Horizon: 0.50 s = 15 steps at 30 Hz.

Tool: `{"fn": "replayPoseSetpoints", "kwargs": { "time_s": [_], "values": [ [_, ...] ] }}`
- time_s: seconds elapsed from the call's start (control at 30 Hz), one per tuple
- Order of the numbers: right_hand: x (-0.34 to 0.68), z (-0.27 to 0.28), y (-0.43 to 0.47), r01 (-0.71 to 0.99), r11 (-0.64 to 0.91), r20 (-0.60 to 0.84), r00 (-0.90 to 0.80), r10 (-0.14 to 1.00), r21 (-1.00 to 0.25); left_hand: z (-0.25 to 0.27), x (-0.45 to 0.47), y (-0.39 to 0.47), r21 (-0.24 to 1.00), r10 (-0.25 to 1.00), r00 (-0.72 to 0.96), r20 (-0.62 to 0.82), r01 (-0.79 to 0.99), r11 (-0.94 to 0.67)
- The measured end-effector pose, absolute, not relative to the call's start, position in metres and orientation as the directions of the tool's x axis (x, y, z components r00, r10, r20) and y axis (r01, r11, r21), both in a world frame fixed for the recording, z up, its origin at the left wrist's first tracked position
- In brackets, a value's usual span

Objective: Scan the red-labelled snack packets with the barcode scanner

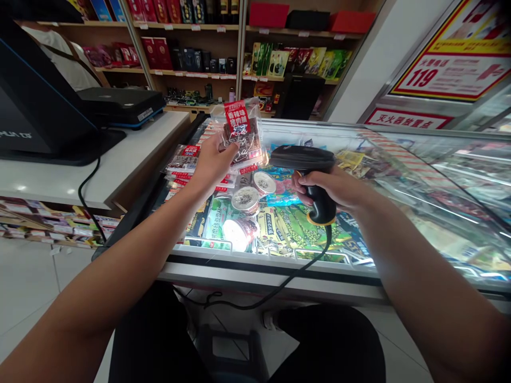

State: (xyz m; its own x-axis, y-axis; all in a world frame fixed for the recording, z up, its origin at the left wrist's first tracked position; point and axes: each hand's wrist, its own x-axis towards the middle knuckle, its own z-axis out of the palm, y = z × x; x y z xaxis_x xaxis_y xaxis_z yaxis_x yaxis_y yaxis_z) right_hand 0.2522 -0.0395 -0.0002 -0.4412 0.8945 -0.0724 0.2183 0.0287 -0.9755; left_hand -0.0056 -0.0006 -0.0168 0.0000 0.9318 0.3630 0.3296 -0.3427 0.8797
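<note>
My left hand pinches a clear snack packet with a red label and dark contents, held up over the glass-topped freezer. In my right hand is a black barcode scanner, its head pointing left toward the packet. Its cord hangs down over the freezer's front edge. Below my left hand lies a stack of similar red-labelled packets. Between the hands, several round tubs show beneath, beside green bags.
At left a white counter carries a dark checkout terminal and a black scale. Stocked shelves stand behind. A dark stool is between my legs. A red-and-white sign hangs at right.
</note>
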Motion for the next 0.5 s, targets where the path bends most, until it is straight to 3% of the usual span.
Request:
{"fn": "replayPoseSetpoints", "kwargs": {
  "time_s": [0.13,0.33,0.5],
  "values": [
    [0.252,0.001,-0.04,0.23,0.05,-0.056,-0.433,0.9,-0.972,-0.013,-0.005,-0.003,0.897,0.948,-0.017,0.319,0.327,-0.297],
    [0.25,0.004,-0.043,0.245,0.071,-0.05,-0.456,0.888,-0.967,-0.02,-0.007,0.0,0.894,0.931,-0.002,0.365,0.279,-0.35],
    [0.251,0.005,-0.041,0.229,0.059,-0.034,-0.386,0.922,-0.972,-0.013,-0.02,0.011,0.902,0.933,-0.06,0.354,0.285,-0.323]
  ]
}}
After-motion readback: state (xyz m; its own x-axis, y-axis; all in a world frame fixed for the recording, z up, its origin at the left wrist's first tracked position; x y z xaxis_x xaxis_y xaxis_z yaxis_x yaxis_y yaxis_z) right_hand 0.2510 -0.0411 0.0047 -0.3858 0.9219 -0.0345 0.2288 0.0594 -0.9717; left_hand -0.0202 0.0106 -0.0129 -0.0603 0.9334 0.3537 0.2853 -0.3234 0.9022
